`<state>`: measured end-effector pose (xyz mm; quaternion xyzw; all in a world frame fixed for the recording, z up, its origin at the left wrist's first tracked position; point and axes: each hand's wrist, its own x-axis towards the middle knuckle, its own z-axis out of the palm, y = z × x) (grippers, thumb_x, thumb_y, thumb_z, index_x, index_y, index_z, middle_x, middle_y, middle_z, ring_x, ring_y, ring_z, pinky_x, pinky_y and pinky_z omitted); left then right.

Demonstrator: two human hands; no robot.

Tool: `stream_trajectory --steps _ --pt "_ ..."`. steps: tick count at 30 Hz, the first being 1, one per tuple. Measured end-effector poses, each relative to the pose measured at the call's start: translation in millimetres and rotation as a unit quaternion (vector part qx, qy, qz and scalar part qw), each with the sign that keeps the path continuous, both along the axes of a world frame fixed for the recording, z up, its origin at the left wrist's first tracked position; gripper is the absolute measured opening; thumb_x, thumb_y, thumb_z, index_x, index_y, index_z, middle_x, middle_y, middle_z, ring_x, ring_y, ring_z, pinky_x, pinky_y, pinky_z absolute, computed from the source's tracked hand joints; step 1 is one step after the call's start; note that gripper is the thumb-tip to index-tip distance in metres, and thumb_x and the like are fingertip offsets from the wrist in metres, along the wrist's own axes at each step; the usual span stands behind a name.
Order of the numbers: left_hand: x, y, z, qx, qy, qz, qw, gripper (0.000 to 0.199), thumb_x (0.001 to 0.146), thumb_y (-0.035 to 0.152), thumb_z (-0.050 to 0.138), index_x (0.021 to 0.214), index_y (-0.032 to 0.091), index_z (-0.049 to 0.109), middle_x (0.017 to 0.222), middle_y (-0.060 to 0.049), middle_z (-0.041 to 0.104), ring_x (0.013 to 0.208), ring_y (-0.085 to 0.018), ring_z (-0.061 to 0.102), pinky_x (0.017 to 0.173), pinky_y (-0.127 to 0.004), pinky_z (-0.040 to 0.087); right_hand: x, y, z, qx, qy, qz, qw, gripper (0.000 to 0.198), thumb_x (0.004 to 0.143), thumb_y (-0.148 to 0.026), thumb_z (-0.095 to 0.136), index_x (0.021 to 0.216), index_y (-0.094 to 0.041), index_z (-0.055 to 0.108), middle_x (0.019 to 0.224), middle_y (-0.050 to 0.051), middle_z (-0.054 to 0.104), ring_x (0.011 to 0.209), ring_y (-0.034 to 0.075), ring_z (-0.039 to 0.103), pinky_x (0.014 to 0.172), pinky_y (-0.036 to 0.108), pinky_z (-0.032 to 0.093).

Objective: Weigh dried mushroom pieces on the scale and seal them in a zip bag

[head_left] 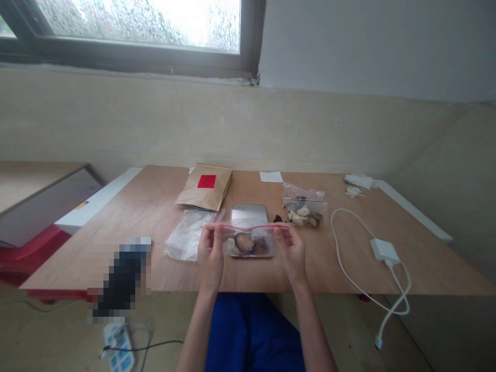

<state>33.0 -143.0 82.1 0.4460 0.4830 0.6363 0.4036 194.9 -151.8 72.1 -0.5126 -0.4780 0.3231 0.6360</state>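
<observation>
Between my two hands hangs a clear zip bag [250, 243] with a red seal line along its top and brown dried mushrooms inside. My left hand [211, 248] pinches the upper left corner, thumb against curled fingers. At the upper right corner, my right hand [289, 248] grips the seal the same way. Just behind the bag lies a flat silver-topped kitchen scale [249, 212], partly hidden by it. A small dark piece [278, 219] rests near my right hand. Left of my left hand is a crumpled clear plastic bag [184, 237].
A brown paper pouch [205, 188] with a red label stands at the back left. Another filled zip bag [305, 213] lies right of the scale. A white power adapter [384, 250] has its cable trailing over the front edge. A pixelated dark object [122, 279] overlaps the left front edge.
</observation>
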Motion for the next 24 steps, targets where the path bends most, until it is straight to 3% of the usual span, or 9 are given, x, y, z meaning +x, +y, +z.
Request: stream_trajectory --steps 4,12,24 --pt "-0.3 -1.4 -2.8 0.005 -0.003 -0.013 1.000 0.030 0.084 0.047 0.047 0.080 0.018 0.057 0.077 -0.001 0.062 0.077 -0.013 0.059 0.074 -0.024 0.046 -0.2 1.0 -0.7 -0.011 0.024 0.020 0.999 0.026 0.079 -0.044 0.058 0.083 -0.018 0.063 0.080 0.005 0.071 0.077 0.019 0.066 0.074 0.030 0.050" --pt "-2.9 -1.6 -9.5 0.058 0.063 -0.064 0.994 0.020 0.077 0.038 0.060 0.078 0.018 0.065 0.087 -0.004 0.065 0.089 -0.017 0.060 0.081 -0.027 0.046 -0.2 4.0 -8.3 -0.003 0.021 -0.049 0.999 0.030 0.081 -0.045 0.056 0.082 -0.015 0.062 0.075 0.004 0.068 0.066 0.016 0.063 0.065 0.028 0.050" --pt "-6.1 -4.9 -0.2 0.049 0.064 -0.050 0.995 0.016 0.074 0.034 0.064 0.074 0.018 0.063 0.080 -0.003 0.064 0.081 -0.016 0.060 0.075 -0.027 0.048 3.5 0.6 -0.6 0.001 -0.022 -0.085 0.996 0.034 0.079 -0.050 0.055 0.076 -0.017 0.058 0.074 0.006 0.068 0.069 0.019 0.063 0.065 0.029 0.049"
